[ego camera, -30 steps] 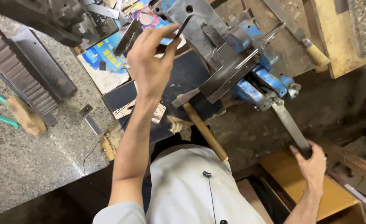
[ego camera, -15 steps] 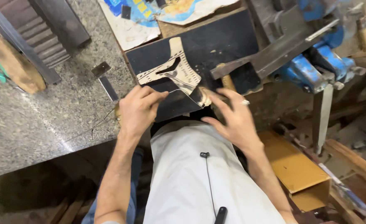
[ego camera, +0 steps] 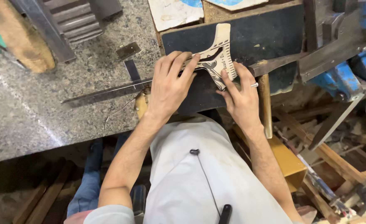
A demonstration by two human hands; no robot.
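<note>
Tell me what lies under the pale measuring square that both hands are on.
Under the measuring square lies a dark board on the granite bench. The left hand and right hand cover the square's lower part, so what is beneath there is hidden.

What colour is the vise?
Blue, with grey steel jaws. The vise shows best in the head view, at the right.

Pale worn combination square head (ego camera: 218,54), graduated markings along edge, lies flat on dark board (ego camera: 270,37), steel rule (ego camera: 108,92) extending left.
</note>
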